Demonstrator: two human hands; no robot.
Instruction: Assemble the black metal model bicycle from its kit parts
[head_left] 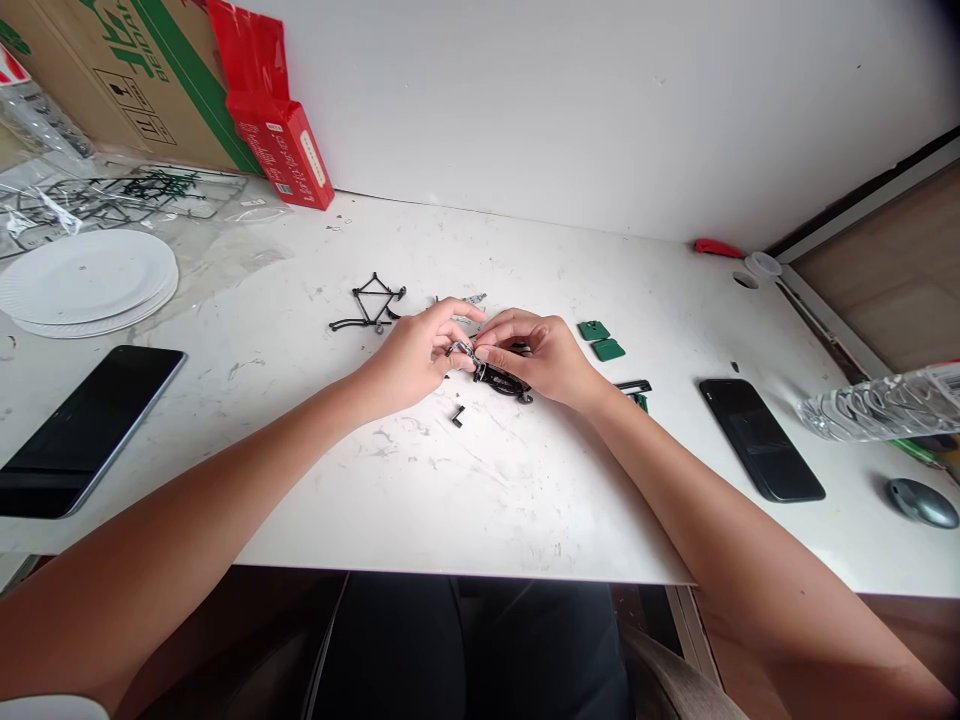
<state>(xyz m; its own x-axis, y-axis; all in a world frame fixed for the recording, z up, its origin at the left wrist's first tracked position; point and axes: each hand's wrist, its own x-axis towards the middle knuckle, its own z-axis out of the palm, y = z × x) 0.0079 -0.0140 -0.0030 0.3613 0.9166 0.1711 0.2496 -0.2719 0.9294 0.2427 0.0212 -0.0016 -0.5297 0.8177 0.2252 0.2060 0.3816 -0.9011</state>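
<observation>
Hands: your left hand (416, 358) and right hand (546, 358) meet fingertip to fingertip over the table (480, 500), each pinched shut on one small black part (498, 381).
Part: it sits just above the tabletop. Its silver end (460, 349) lies between your two pinches, and its dark body pokes out under your right palm.
Fine detail: too small to tell how the silver end joins the body.
Grip: I judge the right pinch should do the holding and the left the fine work, so keep the right firm and the left light.
Support: your forearms look clear of the table edge. Resting your wrists on the top would likely steady the fingertips.
Force: the part looks thin, so push straight along the joint rather than bending it.
Slip risk: a dropped part could land by the loose bit (457, 415) just below your hands and be mistaken for it. Work low over bare table.
Close by: the frame (371, 305) lies just left of your left hand, and the green pieces (601, 340) lie just right of your right hand.
Well apart: the left phone (82, 430), right phone (761, 440), plates (86, 280) and bottle (877, 405).
</observation>
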